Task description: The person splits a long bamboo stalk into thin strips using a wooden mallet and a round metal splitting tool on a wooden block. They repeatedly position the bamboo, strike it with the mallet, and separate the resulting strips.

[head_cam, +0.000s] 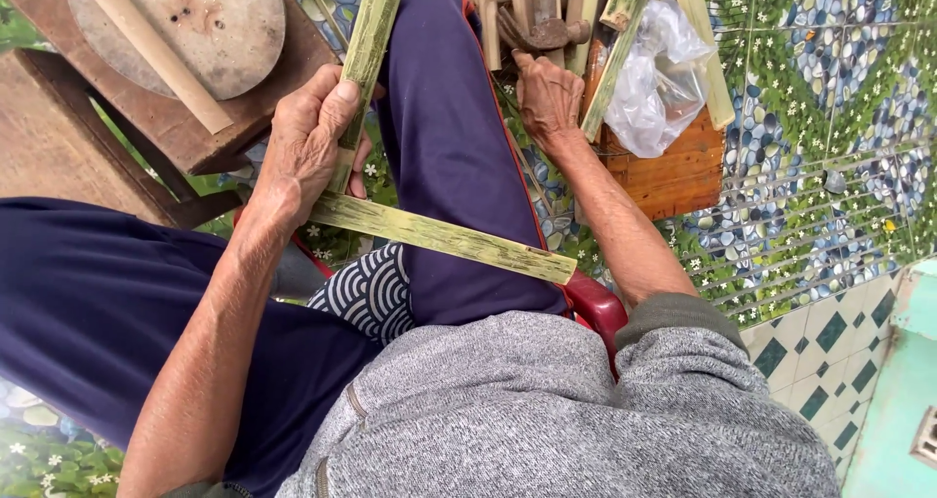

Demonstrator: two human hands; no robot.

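Lying across the lap, one split bamboo strip [444, 237] is pinned at its end by the left hand [307, 146], which clasps an upright strip [368, 44], freeing the right hand [547, 96] to reach, fingers curled, among tools in the wooden box [673, 171].

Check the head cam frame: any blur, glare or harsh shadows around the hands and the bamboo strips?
Head view: soft, even daylight, no hard shadows; left hand and its bamboo strips are sharp; right hand slightly soft, no real motion blur; mild sheen on the clear plastic bag; wide-angle bending toward the edges, visible in the tiled floor.
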